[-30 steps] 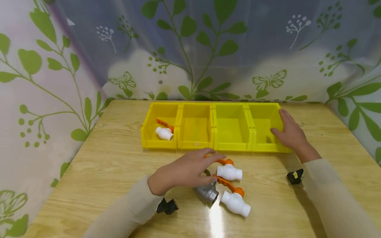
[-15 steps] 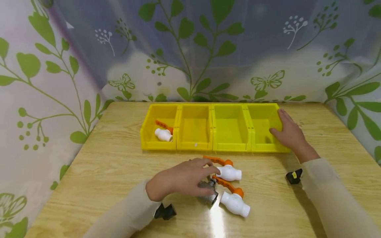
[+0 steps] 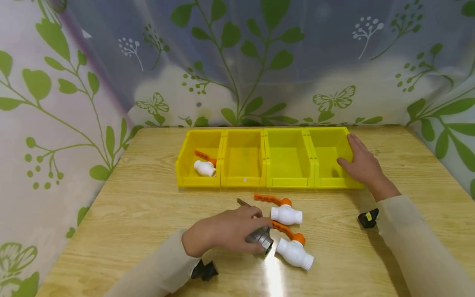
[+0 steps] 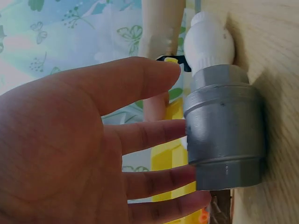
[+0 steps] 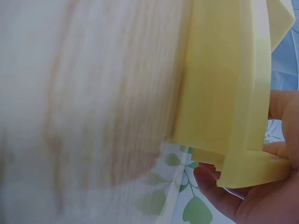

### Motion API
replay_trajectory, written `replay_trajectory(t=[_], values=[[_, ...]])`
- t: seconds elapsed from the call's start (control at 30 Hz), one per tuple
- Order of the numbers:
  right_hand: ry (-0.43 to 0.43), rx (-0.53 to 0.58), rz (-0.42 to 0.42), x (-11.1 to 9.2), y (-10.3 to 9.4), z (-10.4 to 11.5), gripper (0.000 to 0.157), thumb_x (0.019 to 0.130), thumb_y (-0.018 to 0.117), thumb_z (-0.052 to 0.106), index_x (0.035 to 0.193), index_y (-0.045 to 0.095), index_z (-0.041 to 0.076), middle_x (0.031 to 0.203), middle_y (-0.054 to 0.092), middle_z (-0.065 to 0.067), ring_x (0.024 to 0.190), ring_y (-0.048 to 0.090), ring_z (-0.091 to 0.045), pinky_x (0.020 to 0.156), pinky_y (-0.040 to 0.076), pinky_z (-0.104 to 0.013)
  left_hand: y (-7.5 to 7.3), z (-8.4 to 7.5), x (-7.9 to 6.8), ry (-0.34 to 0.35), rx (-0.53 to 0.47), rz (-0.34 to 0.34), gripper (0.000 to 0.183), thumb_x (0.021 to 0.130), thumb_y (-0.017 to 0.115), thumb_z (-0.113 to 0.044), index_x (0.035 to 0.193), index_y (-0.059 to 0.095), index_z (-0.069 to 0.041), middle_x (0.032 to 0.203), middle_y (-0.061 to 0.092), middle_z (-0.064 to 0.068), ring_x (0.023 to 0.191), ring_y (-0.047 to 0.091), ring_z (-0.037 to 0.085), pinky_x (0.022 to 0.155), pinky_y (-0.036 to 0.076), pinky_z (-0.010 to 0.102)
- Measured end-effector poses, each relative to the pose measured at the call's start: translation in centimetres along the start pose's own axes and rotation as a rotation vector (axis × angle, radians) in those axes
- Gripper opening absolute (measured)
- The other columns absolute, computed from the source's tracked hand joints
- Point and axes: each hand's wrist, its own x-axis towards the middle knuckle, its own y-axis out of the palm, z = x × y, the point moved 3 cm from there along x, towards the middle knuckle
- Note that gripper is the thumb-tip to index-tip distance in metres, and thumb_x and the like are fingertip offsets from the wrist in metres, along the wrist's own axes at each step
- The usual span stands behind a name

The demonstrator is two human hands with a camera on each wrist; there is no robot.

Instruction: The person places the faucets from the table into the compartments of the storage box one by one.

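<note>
My left hand (image 3: pixel 228 231) is over a grey metal valve (image 3: pixel 262 238) with hexagonal ends. In the left wrist view, its fingers spread out to the metal body, fingertips at its edge, and the thumb stands apart from it. Its dark lever shows beyond the knuckles in the head view. Beside it lie two white plastic ball valves with orange handles, a nearer one (image 3: pixel 295 253) and a farther one (image 3: pixel 286 215). My right hand (image 3: pixel 363 165) holds the side wall of the rightmost yellow bin (image 3: pixel 339 183), thumb inside and fingers outside.
Yellow bins stand joined in a row along the back of the wooden table (image 3: pixel 141 206). The leftmost bin (image 3: pixel 198 181) contains a white valve (image 3: pixel 205 168) with an orange handle. A leaf-patterned curtain (image 3: pixel 237 62) hangs behind the table.
My left hand has lowered and come in closer around the metal valve, whose lever has come into sight beyond the knuckles. My right hand stays on the bin wall.
</note>
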Motion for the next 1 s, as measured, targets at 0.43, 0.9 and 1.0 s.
replay_trajectory(t=[0.43, 0.9, 1.0], values=[[0.004, -0.006, -0.006, -0.1, 0.1, 0.0, 0.077, 0.092, 0.045, 0.03, 0.146, -0.007, 0.009, 0.151, -0.01, -0.013, 0.134, 0.004, -0.043, 0.099, 0.01, -0.065, 1.3, -0.3, 0.1, -0.046, 0.022, 0.067, 0.043, 0.086, 0.056, -0.042, 0.126, 0.045, -0.033, 0.116, 0.048, -0.005, 0.088, 0.045, 0.007, 0.066, 0.041, 0.021], [0.02, 0.004, 0.004, -0.2, 0.1, 0.2, 0.078, 0.092, 0.046, 0.03, 0.146, -0.007, 0.009, 0.151, -0.011, -0.012, 0.134, 0.003, -0.044, 0.098, 0.009, -0.065, 1.9, -0.3, 0.7, -0.077, 0.069, 0.084, 0.044, 0.086, 0.056, -0.042, 0.128, 0.044, -0.034, 0.11, 0.049, -0.006, 0.09, 0.043, 0.007, 0.069, 0.04, 0.022], [0.021, 0.007, 0.001, -0.2, 0.0, 0.3, 0.078, 0.092, 0.046, 0.029, 0.146, -0.006, 0.008, 0.151, -0.01, -0.013, 0.134, 0.004, -0.044, 0.098, 0.008, -0.066, 1.9, -0.3, 0.8, -0.085, 0.072, 0.09, 0.045, 0.085, 0.057, -0.042, 0.128, 0.045, -0.034, 0.108, 0.049, -0.006, 0.088, 0.043, 0.007, 0.067, 0.039, 0.023]])
